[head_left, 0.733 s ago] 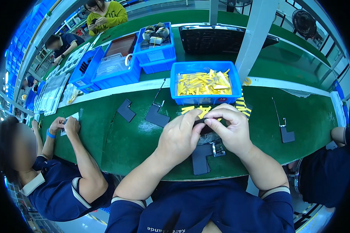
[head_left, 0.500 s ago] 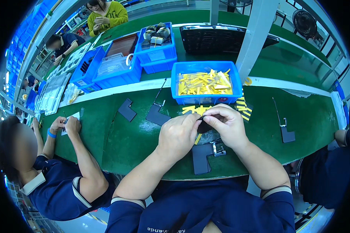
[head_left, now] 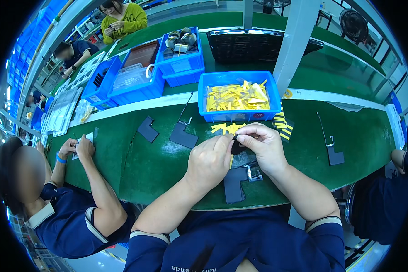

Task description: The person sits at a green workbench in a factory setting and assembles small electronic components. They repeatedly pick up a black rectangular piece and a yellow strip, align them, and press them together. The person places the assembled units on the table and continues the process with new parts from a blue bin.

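A small black piece [head_left: 238,148] is pinched between the fingertips of both my hands above the middle of the bench. My left hand [head_left: 209,158] grips it from the left, thumb and fingers together. From the right, my right hand [head_left: 264,146] closes thumb and forefinger on its upper edge. The fingers cover much of the piece, so its exact kind cannot be told. Below my hands lies a dark grey L-shaped part [head_left: 234,187] with a shiny metal bracket [head_left: 255,173]. Loose yellow strips [head_left: 221,127] lie just beyond my fingers.
A blue bin [head_left: 240,117] of yellow strips stands behind my hands. More L-shaped parts [head_left: 184,135] [head_left: 147,129] lie left, another [head_left: 335,157] right. A white post [head_left: 296,45] rises behind the bin. At left, a co-worker's hands [head_left: 79,147] work on the same bench.
Both my hands stay together on the black piece, with only a slight shift of the fingers; a little more of its underside shows. The view has moved slightly.
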Motion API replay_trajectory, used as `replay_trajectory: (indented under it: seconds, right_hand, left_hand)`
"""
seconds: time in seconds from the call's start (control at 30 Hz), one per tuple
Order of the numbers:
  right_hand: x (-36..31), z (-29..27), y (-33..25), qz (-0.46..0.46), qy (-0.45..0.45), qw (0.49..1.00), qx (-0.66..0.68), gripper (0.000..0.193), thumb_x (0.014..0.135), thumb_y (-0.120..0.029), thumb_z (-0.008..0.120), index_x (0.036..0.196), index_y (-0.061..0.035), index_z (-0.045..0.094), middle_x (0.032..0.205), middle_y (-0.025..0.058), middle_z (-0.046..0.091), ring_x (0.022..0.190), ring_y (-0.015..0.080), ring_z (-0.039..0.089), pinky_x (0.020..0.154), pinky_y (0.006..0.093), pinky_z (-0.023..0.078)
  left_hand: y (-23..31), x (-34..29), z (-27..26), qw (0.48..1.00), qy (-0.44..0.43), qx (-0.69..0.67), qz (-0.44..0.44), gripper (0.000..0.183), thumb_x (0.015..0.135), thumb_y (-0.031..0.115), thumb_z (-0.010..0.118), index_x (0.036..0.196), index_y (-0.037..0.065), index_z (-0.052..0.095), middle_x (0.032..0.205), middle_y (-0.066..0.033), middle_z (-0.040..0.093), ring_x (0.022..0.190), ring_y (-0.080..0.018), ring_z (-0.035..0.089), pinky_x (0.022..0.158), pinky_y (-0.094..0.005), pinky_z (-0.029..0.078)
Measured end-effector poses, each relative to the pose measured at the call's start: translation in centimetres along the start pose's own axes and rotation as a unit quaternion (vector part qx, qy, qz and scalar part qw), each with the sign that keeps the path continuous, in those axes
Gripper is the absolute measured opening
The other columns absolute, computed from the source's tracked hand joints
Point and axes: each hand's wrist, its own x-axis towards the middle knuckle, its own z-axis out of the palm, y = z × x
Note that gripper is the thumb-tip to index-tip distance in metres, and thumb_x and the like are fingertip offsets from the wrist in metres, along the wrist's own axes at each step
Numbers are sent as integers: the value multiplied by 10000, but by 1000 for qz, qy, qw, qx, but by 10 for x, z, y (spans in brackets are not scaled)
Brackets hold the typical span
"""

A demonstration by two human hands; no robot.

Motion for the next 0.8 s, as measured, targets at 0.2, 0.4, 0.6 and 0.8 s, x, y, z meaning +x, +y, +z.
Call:
replay_trajectory:
  seconds: [0.2, 0.4, 0.6, 0.8]
  right_hand:
    - [1, -1, -1, -8, -5, 1000, -28, 103, 812, 2, 648, 912, 20, 663, 919, 59, 610, 827, 108, 595, 724, 223, 486]
    - [3, -4, -2, -7, -28, 999, -41, 98, 815, -2, 647, 909, 17, 666, 926, 58, 607, 820, 109, 594, 725, 222, 487]
    - [2, -1, -3, -5, -18, 999, -50, 100, 822, -5, 640, 917, 16, 659, 935, 54, 604, 826, 105, 594, 736, 224, 488]
    - [0, 1, 3, -16, -7, 1000, -17, 96, 828, -2, 628, 921, 17, 641, 931, 46, 602, 829, 97, 588, 743, 225, 481]
  left_hand:
    - [1, -1, 0, 1000, -7, 1, -10, 108, 768, 10, 642, 864, 4, 594, 723, -142, 635, 615, -282, 632, 541, -351, 507]
    - [-1, -1, -1, 1000, -15, 12, -2, 124, 769, 0, 637, 876, 2, 576, 706, -142, 624, 594, -281, 622, 522, -355, 498]
    - [-2, -2, 0, 999, -12, 32, 21, 166, 757, -7, 641, 900, -3, 557, 724, -132, 622, 600, -267, 623, 520, -348, 498]
    - [-1, -5, 2, 997, -21, 65, 29, 203, 741, -11, 649, 917, -1, 551, 733, -120, 623, 613, -254, 626, 526, -343, 503]
